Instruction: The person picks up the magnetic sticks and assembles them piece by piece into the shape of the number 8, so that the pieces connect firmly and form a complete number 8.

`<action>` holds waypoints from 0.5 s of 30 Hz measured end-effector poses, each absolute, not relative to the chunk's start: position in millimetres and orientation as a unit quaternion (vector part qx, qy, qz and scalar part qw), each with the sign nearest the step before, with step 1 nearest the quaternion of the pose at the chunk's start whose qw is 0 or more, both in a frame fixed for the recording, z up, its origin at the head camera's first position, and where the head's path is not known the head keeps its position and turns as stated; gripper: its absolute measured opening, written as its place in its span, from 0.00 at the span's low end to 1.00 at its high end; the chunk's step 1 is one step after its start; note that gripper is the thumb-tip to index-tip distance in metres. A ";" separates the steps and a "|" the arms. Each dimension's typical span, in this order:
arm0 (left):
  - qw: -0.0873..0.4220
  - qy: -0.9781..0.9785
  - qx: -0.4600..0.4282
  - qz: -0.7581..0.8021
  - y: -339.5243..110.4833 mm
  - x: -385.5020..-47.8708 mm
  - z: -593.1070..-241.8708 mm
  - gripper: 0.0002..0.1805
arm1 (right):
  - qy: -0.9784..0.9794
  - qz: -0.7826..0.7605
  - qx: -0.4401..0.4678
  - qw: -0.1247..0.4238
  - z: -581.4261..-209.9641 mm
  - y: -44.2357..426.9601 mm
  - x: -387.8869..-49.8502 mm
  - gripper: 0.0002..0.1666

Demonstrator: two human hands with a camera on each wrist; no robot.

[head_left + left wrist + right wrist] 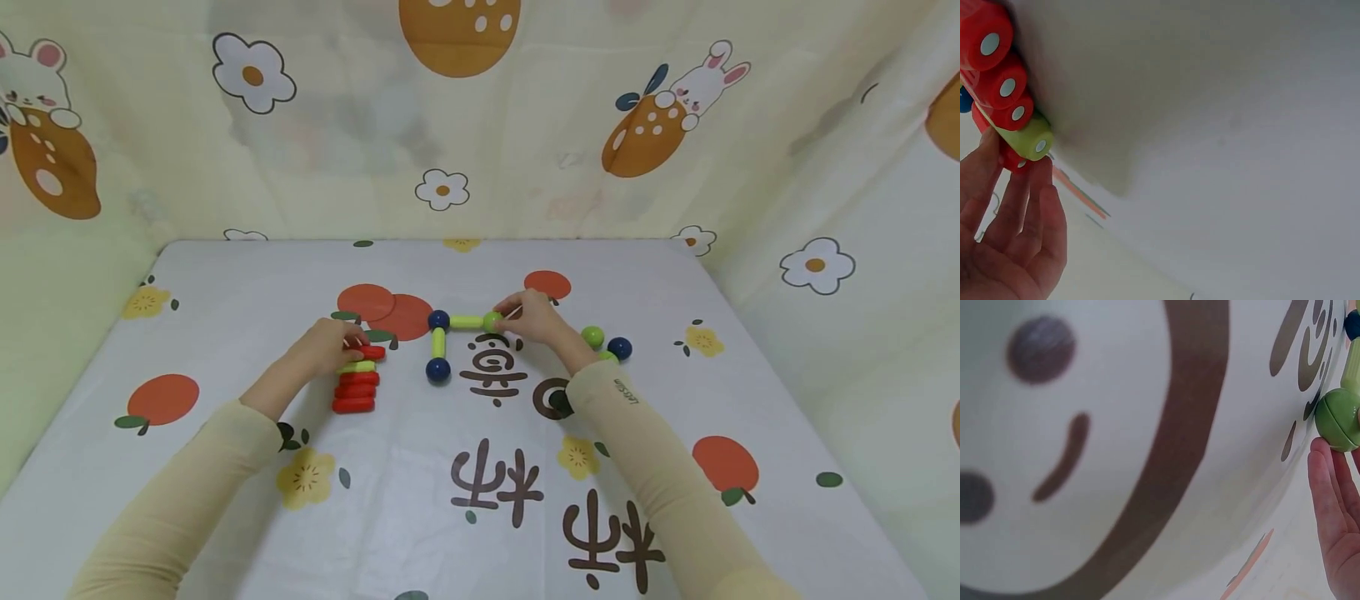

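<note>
My right hand (534,317) pinches a green ball (492,322) at the right end of a light-green magnetic rod (467,322). That rod runs left to a dark blue ball (438,320). A second light-green rod (438,343) joins this ball to another dark blue ball (438,370) nearer me. Over on the left, my left hand (332,343) pinches the farthest red magnetic rod (372,352) of a row, thumb and fingers on either side. Beside it lie a light-green rod (1036,139) and several red rods (354,405), round metallic dots on their ends.
Right of my right wrist sit loose balls: a green ball (592,337), a dark blue ball (619,348) and a green one (608,357) partly behind the sleeve. A printed cloth (405,517) covers the table, and a patterned curtain (337,167) hangs behind it.
</note>
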State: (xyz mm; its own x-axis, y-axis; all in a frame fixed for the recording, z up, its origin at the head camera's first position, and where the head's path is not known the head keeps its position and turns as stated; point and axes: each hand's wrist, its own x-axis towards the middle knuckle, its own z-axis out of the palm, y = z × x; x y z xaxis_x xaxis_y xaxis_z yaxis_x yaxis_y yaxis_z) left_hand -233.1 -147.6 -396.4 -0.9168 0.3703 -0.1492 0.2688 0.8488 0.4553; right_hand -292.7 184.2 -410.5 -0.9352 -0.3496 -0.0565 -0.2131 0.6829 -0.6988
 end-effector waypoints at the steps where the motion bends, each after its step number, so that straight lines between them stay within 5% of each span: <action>1: 0.114 0.954 0.167 0.220 -147.8 -233.2 -396.6 0.11 | 0.914 -0.365 -0.152 0.093 -410.7 183.8 -292.7 0.18; 15: 0.095 0.946 0.165 0.263 -142.7 -233.6 -394.0 0.11 | 0.926 -0.339 -0.135 0.096 -405.5 179.3 -289.0 0.17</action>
